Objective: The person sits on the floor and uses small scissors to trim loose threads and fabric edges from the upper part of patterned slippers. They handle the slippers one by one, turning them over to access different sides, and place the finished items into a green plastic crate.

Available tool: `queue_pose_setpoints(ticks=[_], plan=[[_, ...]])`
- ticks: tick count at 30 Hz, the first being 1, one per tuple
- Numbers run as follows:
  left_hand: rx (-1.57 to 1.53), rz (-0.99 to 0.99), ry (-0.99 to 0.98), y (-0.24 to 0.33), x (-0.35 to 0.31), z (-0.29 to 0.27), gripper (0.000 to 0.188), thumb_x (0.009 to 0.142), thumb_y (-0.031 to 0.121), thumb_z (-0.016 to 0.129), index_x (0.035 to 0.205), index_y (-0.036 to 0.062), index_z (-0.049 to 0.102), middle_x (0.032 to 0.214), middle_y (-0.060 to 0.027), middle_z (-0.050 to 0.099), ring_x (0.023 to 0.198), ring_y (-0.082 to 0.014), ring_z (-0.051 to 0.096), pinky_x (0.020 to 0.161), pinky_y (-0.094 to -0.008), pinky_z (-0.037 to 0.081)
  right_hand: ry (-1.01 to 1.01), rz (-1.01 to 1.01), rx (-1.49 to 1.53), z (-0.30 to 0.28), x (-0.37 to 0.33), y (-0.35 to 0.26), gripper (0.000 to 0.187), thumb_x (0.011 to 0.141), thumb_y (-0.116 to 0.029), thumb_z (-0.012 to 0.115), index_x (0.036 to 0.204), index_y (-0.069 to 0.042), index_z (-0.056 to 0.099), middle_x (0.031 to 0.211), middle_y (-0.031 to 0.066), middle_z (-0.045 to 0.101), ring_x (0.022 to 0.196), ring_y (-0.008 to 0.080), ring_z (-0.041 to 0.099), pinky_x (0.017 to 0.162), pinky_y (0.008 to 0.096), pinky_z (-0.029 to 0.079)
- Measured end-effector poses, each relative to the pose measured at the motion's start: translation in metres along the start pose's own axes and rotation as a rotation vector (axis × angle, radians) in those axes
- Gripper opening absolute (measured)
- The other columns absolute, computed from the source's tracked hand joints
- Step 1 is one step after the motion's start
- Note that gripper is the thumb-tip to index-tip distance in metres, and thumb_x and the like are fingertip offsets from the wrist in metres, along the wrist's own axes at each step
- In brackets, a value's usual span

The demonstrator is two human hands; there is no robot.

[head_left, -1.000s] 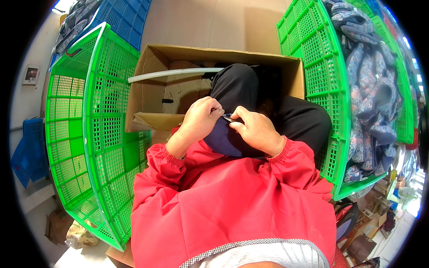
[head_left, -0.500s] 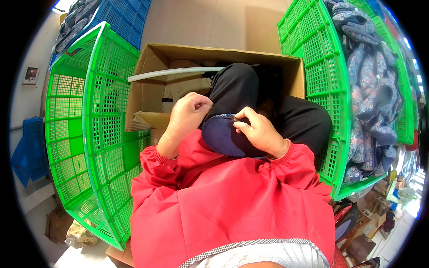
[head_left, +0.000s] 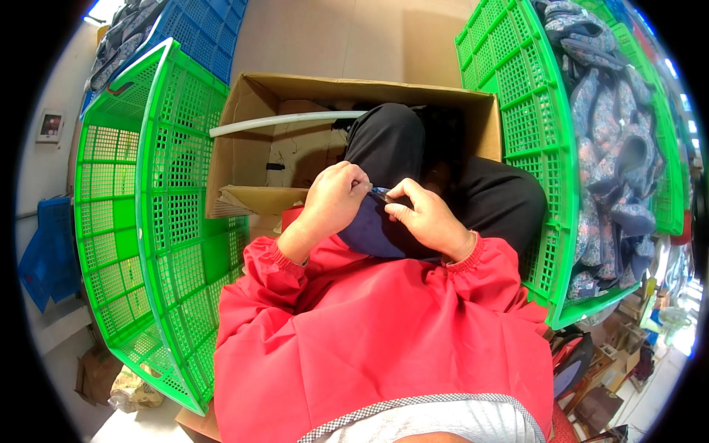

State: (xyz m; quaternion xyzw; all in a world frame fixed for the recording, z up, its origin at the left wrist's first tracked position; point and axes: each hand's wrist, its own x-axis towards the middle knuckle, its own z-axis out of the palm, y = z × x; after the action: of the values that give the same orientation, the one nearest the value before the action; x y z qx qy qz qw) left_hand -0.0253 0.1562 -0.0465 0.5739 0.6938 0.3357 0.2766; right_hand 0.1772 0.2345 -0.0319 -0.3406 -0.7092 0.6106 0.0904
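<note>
Left hand (head_left: 337, 198) back beside navy piece (head_left: 373, 230), grip unclear; right hand (head_left: 428, 215) pinches piece's far edge. Likely light, soft; hold edge.

Your left hand (head_left: 337, 196) had open room on its outer side, as far as the bright green lattice-walled plastic crate (head_left: 173, 240). Forward, the raised black-trousered knee (head_left: 388, 136) obstructed the direct path; left of it, the open-topped brown cardboard box (head_left: 384, 88) offered a passage, crossed by a curved white tube (head_left: 288, 122). Your right hand (head_left: 428, 215) was bounded outward by the second black-trousered knee (head_left: 502, 199). Only a narrow gap separated your hands above the dark blue fabric piece (head_left: 373, 232).
</note>
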Motion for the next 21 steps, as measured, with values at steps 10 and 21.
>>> queue_pose_setpoints(ticks=[10,21], plan=[[-0.091,-0.067,0.0,-0.004,-0.002,0.006,0.01,0.088,0.006,0.069,0.088,-0.0018,0.064,0.085,-0.0147,0.065,0.081,-0.0293,0.064,0.074,-0.0368,0.051,-0.015,0.029,-0.202,0.0,0.004,-0.006,0.025,0.095,-0.025,0.063,0.106,-0.003,0.057,0.095,0.0182,0.071,0.09,0.0381,0.068,0.078,0.0437,0.052],[-0.177,-0.177,0.035,0.0,-0.003,0.008,0.013,0.089,0.011,0.07,0.09,-0.0017,0.068,0.087,-0.016,0.067,0.081,-0.03,0.066,0.074,-0.0371,0.052,0.024,-0.035,-0.444,0.007,0.01,-0.013,0.024,0.093,-0.023,0.067,0.105,-0.004,0.058,0.098,0.0162,0.071,0.092,0.0381,0.068,0.077,0.0445,0.053]])
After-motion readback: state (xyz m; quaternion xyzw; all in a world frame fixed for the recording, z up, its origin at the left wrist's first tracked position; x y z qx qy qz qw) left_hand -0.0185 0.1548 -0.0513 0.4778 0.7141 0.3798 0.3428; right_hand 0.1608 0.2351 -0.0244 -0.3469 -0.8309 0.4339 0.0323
